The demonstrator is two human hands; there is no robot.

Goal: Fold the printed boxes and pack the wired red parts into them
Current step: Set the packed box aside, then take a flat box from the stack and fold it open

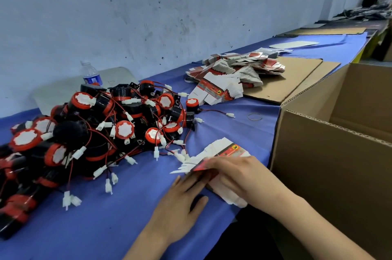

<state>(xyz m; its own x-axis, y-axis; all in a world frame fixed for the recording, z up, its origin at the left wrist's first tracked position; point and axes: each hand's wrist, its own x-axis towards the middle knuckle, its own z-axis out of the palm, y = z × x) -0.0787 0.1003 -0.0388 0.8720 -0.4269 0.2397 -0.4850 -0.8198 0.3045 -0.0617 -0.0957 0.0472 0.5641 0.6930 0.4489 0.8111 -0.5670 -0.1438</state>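
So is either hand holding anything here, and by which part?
The right hand holds the small stack of flat printed boxes from above, fingers curled over its red middle. The left hand only touches its near edge with straight fingers.

On the blue-covered desk [127, 217], a tangled pile of wired red parts [101, 123] fills the left side. At the near edge lies a small stack of flat printed boxes [224, 151]. The right hand [239, 177] covers it, fingers curled onto the top box's red edge. The left hand [180, 202] lies flat, fingertips touching the stack. A bigger heap of flat boxes [233, 72] sits near the far edge, and an open carton [331, 164] stands at the right edge.
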